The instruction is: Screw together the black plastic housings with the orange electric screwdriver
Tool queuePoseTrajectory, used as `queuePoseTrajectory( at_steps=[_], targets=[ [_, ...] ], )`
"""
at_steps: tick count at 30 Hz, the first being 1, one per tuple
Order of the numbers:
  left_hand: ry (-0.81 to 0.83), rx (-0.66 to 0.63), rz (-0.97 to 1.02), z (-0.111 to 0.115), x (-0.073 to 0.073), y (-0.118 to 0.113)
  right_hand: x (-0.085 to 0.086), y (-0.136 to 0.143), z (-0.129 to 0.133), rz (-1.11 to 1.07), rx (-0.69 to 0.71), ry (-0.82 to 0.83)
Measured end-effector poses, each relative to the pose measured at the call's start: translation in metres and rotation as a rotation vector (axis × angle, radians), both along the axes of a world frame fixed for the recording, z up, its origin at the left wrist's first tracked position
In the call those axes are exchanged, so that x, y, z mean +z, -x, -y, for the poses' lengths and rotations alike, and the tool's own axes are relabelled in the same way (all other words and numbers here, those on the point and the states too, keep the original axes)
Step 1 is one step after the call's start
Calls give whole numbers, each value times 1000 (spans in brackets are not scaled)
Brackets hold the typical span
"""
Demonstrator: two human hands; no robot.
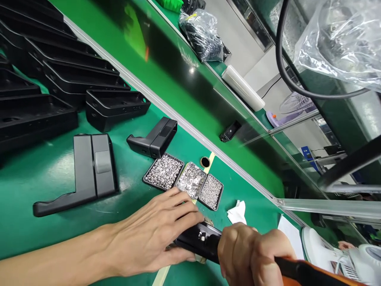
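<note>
A black case (190,239) is sitting over the desk (131,174), the left hand (160,228) clasping it between fingers, the right hand (251,252) wrapping its fingers round an orange-handled tool (318,274). Tooling is seemingly progressing, calling for steady holding. Trays (149,183) are sitting just beyond.

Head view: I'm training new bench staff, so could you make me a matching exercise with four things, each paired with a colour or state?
Things:
1. left hand
2. right hand
3. scrap
4. round piece

Colours and states:
A. white and crumpled
B. closed around an orange-and-black handle
C. black centre, gold-coloured rim
D. holding a black part, fingers spread

Pairs: 1-D, 2-B, 3-A, 4-C
</note>
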State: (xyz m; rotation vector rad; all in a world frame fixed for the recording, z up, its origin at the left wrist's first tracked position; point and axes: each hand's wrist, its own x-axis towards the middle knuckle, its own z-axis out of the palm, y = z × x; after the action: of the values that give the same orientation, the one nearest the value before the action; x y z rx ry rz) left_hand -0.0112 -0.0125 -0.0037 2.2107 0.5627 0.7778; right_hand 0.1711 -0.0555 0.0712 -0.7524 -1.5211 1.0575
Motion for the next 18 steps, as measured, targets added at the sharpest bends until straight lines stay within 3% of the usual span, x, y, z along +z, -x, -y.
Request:
queuePoseTrajectory(
  at_steps=[4,10,13,16,18],
  targets=[
    [-3,1,8,0,0,0,-1,4,3,-80,-151,17],
    [-42,1,-53,2,-3,1,-6,15,13,-173,-213,92],
    [-153,45,-47,1,-4,1,-2,22,11,-260,-296,189],
    [-305,92,-4,-5,-9,2,11,18,-2,-359,-242,62],
    [-380,91,49,-10,-20,2,22,8,-18,-408,-255,-58]
  ],
)
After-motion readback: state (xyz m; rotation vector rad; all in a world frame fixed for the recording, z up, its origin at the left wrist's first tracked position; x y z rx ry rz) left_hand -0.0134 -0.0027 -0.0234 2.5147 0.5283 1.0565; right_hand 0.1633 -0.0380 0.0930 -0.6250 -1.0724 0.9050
